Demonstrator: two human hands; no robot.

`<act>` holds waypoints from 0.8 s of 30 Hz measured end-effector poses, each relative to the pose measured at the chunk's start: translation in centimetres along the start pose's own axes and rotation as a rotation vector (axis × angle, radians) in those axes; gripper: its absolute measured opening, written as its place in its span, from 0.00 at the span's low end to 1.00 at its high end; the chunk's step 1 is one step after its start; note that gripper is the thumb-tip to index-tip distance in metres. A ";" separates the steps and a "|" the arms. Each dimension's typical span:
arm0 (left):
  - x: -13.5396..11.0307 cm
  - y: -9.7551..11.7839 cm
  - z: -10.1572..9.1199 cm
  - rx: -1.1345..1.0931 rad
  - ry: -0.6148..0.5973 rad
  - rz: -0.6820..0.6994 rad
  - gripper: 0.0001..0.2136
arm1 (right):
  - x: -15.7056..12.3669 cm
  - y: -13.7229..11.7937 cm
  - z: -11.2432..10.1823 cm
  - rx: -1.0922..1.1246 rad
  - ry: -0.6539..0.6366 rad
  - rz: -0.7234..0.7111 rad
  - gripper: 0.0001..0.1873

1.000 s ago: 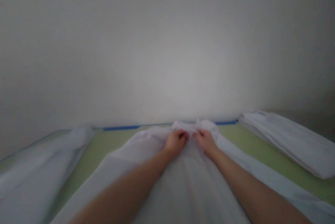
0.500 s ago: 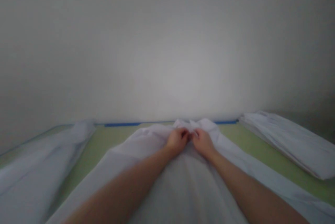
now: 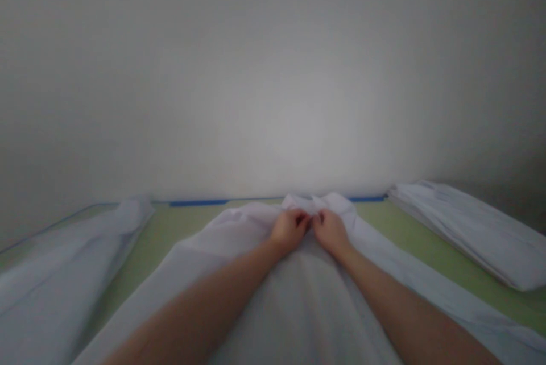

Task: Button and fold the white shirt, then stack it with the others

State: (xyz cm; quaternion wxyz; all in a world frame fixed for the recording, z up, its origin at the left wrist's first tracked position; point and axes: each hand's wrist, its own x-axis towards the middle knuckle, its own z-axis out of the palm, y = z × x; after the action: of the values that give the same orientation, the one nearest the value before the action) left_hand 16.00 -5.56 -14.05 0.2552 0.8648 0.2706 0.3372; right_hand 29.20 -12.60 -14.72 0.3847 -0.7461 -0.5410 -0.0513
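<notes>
A white garment (image 3: pixel 294 308), perhaps a shirt, lies spread in the middle of the green surface, its bunched far end near the wall. My left hand (image 3: pixel 291 231) is closed, pinching the cloth at that far end. Right beside it, my right hand (image 3: pixel 331 232) pinches the same cloth with thumb and fingers. The fingertips almost meet, and blur hides exactly which part of the garment lies between them.
Another white cloth piece (image 3: pixel 60 280) lies at the left. Folded white cloth (image 3: pixel 473 231) rests at the right. The green surface (image 3: pixel 170 228) has a blue strip (image 3: pixel 198 203) along its far edge, against a pale wall (image 3: pixel 273 69).
Almost nothing differs. Both hands keep their pinch at the same spot, with only a slight shift of the right fingers.
</notes>
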 end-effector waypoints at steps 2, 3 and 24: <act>0.0 0.1 -0.1 0.001 0.013 -0.001 0.12 | -0.2 -0.2 -0.3 0.035 -0.016 -0.041 0.11; 0.0 0.1 -0.1 0.003 0.019 0.002 0.12 | -0.3 -0.2 -0.4 0.060 -0.023 -0.066 0.12; 0.0 0.2 -0.7 0.103 0.079 0.211 0.09 | -0.5 -0.4 -1.8 0.341 -0.092 -0.195 0.17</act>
State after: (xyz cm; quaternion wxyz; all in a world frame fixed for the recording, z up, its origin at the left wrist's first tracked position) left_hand 15.58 -5.55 -13.50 0.1625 0.8866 0.2048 0.3815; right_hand 29.26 -14.01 -13.52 0.4734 -0.6159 -0.6286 0.0382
